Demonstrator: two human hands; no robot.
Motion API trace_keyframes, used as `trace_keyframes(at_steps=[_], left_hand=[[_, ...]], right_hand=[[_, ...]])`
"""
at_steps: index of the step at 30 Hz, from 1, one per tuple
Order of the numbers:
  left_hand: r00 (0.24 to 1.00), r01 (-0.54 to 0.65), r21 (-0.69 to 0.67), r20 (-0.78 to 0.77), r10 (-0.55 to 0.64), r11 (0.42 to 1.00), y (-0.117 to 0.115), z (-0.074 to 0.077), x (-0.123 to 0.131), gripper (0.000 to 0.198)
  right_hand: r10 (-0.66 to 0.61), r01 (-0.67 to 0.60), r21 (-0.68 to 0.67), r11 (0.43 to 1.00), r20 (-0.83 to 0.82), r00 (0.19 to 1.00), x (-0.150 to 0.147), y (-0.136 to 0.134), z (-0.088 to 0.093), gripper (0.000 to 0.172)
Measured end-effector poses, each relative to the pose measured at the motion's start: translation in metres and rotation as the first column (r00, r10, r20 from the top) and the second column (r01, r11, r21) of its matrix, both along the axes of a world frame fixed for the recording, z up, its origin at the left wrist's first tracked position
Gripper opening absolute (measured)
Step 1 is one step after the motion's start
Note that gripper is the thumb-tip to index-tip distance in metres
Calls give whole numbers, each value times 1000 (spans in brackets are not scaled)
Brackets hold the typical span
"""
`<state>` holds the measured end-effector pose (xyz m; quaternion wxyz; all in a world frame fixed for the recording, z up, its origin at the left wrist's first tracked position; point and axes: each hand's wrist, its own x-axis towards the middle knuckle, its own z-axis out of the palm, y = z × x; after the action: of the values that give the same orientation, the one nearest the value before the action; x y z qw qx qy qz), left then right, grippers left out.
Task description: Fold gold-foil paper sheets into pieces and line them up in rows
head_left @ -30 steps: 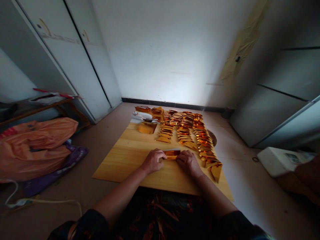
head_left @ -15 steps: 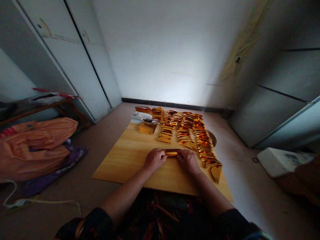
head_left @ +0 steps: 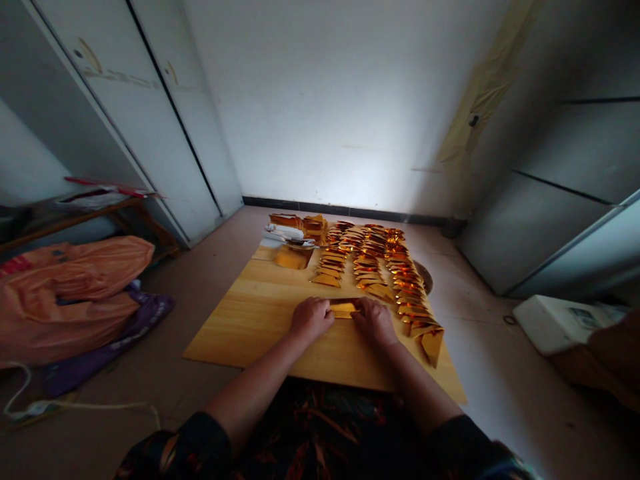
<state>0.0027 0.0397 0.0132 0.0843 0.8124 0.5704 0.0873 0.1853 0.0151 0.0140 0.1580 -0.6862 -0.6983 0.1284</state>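
Between my two hands, a small sheet of gold foil paper (head_left: 343, 309) is held near the front middle of the wooden board (head_left: 240, 327). My left hand (head_left: 312, 318) has its fingers closed on the sheet's left end. At the other end, my right hand (head_left: 374, 321) pinches the paper in the same way. The sheet looks partly folded, with a darker strip along its far edge; the fingertips hide its ends. Beyond and to the right lie rows of folded gold paper pieces (head_left: 369, 265), overlapping one another.
A stack of gold paper (head_left: 292, 257) sits at the board's far left, beside a white item (head_left: 283, 231) and more gold bundles (head_left: 314, 228). An orange bag (head_left: 75, 287) and a cable (head_left: 100, 404) lie left on the floor. A white box (head_left: 555, 325) stands right.
The gold paper between my hands has tilted or opened slightly, showing a wider bright face. My hands have barely moved.
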Motion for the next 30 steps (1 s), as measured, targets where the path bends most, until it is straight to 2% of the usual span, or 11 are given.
trace_keyframes(at_steps=[17,30], left_hand=[[998,-11,3,-56,11,1000,-2,2,2,13],[997,-10,-15,-82,9,1000,-2,4,2,12]], right_hand=[[-69,72,-45,996,65,995,-5,4,5,18],[-54,55,-6,998,68,996,-6,3,4,13]])
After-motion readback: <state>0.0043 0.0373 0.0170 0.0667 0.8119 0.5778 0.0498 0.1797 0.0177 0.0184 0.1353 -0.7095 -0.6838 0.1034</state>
